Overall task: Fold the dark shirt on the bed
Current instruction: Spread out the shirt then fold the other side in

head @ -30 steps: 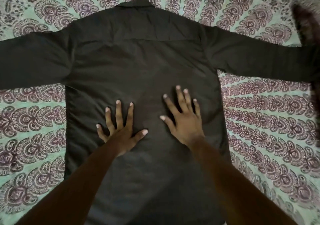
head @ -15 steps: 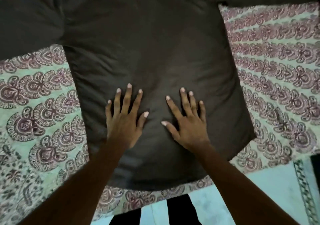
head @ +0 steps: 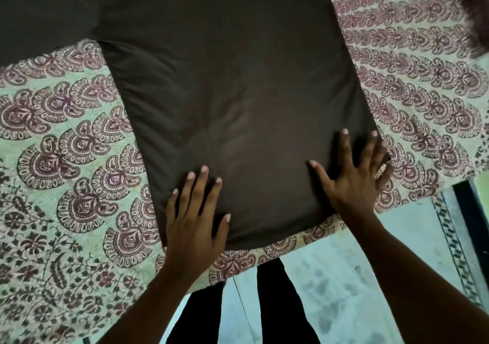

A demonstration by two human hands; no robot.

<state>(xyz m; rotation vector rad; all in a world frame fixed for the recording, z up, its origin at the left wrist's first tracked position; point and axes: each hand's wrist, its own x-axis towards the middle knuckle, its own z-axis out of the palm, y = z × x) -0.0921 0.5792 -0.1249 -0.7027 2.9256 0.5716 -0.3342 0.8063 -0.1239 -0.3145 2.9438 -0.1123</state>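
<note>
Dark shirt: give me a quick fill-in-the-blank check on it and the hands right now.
1. The number of hands pressing flat on the dark shirt is ____.
2. The left hand sits by the hem's ____ corner, the right hand by the other.
3. Under the shirt lies a patterned bedspread; below the bed's edge stand the person's dark-clad ____.
Missing words: two; left; legs.

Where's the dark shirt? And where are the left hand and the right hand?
dark shirt [head: 238, 84], head view, the middle of its flat body part.
left hand [head: 195, 222], head view, the back of the hand.
right hand [head: 354, 185], head view, the back of the hand.
</note>
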